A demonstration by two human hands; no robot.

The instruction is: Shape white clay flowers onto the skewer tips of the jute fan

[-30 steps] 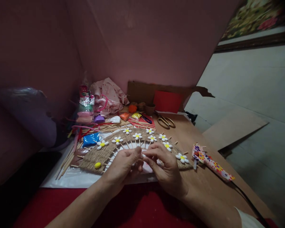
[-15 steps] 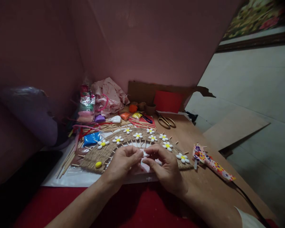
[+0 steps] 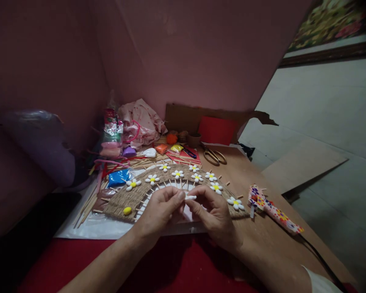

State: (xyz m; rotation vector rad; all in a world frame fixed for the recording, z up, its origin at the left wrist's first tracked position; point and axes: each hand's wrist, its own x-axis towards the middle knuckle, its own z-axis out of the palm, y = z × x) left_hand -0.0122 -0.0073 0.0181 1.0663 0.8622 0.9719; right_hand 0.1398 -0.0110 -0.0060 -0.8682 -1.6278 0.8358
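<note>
A small piece of white modelling clay (image 3: 190, 197) is pinched between the fingertips of both hands. My left hand (image 3: 163, 208) is closed on its left end; my right hand (image 3: 212, 211) holds its right end between thumb and index finger. Behind and around the hands lies an arched twine-woven panel (image 3: 117, 202) on wooden sticks, dotted with several white daisies (image 3: 152, 179) with yellow centres. One yellow oval (image 3: 127, 211) sits by itself on the panel's left end. My hands hide part of the arch's inner edge and something pale beneath them.
Coloured clay packets, including a blue one (image 3: 118, 178) and a yellow one (image 3: 177, 149), lie behind the panel among wooden sticks (image 3: 87, 207). Gold-handled scissors (image 3: 214, 156) rest at the back right. A flower-patterned glue gun (image 3: 274, 211) with a black cord lies on the right.
Between my fingertips the white clay has turned and now shows as a thin, level strip. My right fingers have shifted slightly. The view has moved a little.
</note>
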